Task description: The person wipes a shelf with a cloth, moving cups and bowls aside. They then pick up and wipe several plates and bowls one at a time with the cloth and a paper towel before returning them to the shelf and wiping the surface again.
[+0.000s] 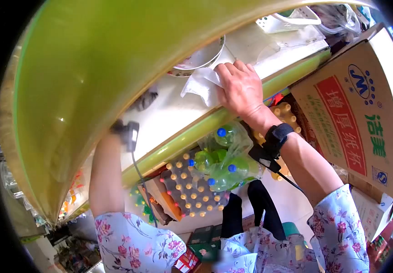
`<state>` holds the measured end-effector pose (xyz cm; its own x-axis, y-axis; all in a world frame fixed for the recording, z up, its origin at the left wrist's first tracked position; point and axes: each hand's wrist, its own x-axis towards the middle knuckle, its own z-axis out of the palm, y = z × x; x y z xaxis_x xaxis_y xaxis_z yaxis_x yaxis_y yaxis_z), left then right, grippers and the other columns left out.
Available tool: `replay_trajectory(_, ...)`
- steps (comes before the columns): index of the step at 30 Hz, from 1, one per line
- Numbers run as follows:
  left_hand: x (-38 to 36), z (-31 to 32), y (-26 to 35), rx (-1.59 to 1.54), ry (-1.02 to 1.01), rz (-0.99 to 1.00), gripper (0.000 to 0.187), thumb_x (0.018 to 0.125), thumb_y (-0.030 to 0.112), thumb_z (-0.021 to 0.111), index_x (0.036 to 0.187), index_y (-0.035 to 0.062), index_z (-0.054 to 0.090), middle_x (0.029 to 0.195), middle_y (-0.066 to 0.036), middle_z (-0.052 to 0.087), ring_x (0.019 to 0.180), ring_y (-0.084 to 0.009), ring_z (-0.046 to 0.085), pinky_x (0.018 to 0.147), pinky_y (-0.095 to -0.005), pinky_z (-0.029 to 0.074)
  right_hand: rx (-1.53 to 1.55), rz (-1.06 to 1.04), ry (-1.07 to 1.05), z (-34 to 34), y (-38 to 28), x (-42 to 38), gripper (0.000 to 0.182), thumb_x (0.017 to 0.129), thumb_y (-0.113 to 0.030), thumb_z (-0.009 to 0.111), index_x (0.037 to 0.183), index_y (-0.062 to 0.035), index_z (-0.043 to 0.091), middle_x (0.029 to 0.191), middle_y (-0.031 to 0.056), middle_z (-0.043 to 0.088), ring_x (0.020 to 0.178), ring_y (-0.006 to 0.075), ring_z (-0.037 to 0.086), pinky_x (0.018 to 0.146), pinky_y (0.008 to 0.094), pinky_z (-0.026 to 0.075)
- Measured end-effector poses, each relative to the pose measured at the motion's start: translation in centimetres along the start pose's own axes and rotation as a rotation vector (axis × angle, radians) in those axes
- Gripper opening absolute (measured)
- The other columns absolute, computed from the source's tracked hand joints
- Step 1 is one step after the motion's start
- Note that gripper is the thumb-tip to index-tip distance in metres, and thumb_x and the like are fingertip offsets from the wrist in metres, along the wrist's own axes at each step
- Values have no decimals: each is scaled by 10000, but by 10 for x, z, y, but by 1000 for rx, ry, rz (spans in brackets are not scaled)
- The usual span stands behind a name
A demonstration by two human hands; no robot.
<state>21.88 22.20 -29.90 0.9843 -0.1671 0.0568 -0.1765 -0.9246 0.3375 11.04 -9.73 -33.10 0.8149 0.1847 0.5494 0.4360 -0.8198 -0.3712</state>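
Observation:
My right hand [239, 88] is closed with a crumpled white tissue [202, 86] bunched under its fingers, resting on the white shelf [160, 120] near its front edge. Just beyond the tissue is a white bowl [205, 57], partly covered by the yellow-green shelf panel [114, 50]. My left forearm [107, 177] reaches up behind that panel; its hand is hidden from the wrist on. Black wrist devices with cables sit on both wrists.
Below the shelf are green bottles with blue caps [226, 168] in clear plastic and a pack of yellow-capped bottles [194, 189]. A large cardboard box [355, 109] stands at the right. A white basket [292, 20] sits farther back on the shelf. The panel overhangs the upper left.

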Motion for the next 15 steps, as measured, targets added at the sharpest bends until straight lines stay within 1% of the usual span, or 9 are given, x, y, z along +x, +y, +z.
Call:
replay_trajectory(1,-6,-2,9,74,-13,37,518,857,349,591,1234,-3,545,1191,-260,583,1116,-412,552,943,-450,434,-5,0,-3,0,0,0,197,685,-167,650,835,-89,550,791,65,582,814,261,554,735,372,448)
replay_trajectory(2,-29,7,20,186,63,78,511,855,340,591,1225,-10,548,1172,-262,592,1084,-427,563,926,-460,443,-9,-1,-7,1,1,0,196,685,-168,650,831,-89,547,792,66,582,814,261,555,734,373,448)
replay_trajectory(4,-48,25,13,389,245,145,511,846,347,599,1192,-27,556,1145,-277,598,1038,-451,568,896,-480,451,-7,4,-8,0,1,-1,196,685,-169,650,828,-90,542,791,68,580,815,263,555,733,375,447)
replay_trajectory(7,-42,29,-11,297,343,-84,538,852,379,593,1190,-37,552,1180,-295,573,1073,-451,554,915,-472,445,12,-1,4,0,1,-1,201,685,-174,650,830,-91,538,787,69,577,815,267,554,731,379,444)
replay_trajectory(8,-35,23,-19,234,376,-80,634,825,427,632,1230,-50,530,1223,-292,556,1125,-428,542,942,-458,438,19,-6,9,0,1,-1,203,685,-176,650,831,-92,537,785,70,575,815,269,554,730,380,443)
replay_trajectory(11,15,10,-62,48,121,-563,747,799,471,659,1292,-63,486,1251,-272,551,1159,-396,533,979,-447,423,28,-9,23,2,2,-3,213,683,-185,653,833,-92,532,779,70,571,811,273,552,723,379,436)
replay_trajectory(13,28,3,-74,-111,81,-457,795,787,491,665,1313,-71,465,1284,-271,528,1176,-380,523,997,-438,410,51,-7,19,3,2,-4,214,684,-192,652,833,-96,531,771,65,564,806,267,551,714,374,429)
replay_trajectory(15,36,1,-71,-189,108,-337,794,795,490,655,1328,-64,455,1313,-262,511,1189,-368,515,1013,-425,398,69,0,19,2,2,-3,212,686,-194,650,834,-98,531,769,63,561,804,262,551,711,371,427)
